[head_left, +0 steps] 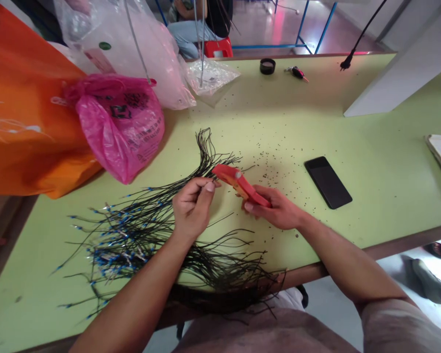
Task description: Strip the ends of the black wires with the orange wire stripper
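Left hand (193, 208) is pinching a thin black wire (220, 182) right up against a red wire stripper (238, 184), which the right hand (272, 208) has gripped; a big loose bunch of black wires (132, 240) with blue crimped ends fans out across the green table (353, 142) just below both hands, with little black insulation bits (268, 169) scattered nearby; a black phone (328, 182) lies off to the right, a pink plastic bag (119, 130) and an orange bag (25, 98) sit up left, and a person in jeans (185, 37) sits beyond the table.
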`<state>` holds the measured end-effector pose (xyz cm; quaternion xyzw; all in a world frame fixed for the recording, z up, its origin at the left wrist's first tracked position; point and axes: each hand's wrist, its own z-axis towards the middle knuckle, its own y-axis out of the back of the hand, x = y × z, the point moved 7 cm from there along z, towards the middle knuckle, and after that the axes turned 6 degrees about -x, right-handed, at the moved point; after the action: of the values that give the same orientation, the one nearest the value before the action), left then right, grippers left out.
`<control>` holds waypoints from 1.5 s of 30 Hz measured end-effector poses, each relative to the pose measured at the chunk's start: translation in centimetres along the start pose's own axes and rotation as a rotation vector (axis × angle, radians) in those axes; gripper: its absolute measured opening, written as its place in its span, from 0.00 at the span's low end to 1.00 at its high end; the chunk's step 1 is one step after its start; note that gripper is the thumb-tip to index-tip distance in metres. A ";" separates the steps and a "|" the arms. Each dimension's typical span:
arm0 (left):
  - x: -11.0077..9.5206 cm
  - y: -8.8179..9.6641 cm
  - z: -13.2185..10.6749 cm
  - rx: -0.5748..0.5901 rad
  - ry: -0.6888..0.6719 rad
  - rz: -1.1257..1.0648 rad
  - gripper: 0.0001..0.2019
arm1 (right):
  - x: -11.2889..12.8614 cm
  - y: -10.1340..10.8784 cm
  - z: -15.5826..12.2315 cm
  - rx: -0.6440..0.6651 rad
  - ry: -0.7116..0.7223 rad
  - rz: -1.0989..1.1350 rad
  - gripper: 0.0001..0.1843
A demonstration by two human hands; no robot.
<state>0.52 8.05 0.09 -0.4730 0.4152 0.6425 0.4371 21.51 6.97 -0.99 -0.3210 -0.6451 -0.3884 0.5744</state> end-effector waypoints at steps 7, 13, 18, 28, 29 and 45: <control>0.7 -0.2 0.9 0.127 0.225 -0.275 0.12 | 0.0 -1.5 -0.8 0.312 -0.251 0.485 0.26; 0.0 -0.3 1.0 0.220 0.259 -0.327 0.15 | 0.3 -2.3 -1.3 0.369 -0.270 0.544 0.26; -0.8 -0.5 1.0 0.252 0.204 -0.359 0.20 | 0.7 -2.6 -1.3 0.334 -0.260 0.508 0.25; -1.2 0.7 1.2 0.198 0.076 -0.260 0.23 | 0.2 -3.5 -1.1 0.223 -0.266 0.515 0.26; -1.2 0.9 1.2 0.197 0.067 -0.248 0.22 | 0.2 -3.5 -1.1 0.210 -0.275 0.508 0.26; -0.1 0.9 0.5 0.127 0.068 -0.183 0.18 | 0.1 -3.0 -0.5 0.057 -0.174 0.488 0.30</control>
<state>-0.42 8.23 0.35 -0.5018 0.4247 0.5558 0.5089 19.12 5.04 -1.25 -0.4831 -0.6060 -0.1911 0.6023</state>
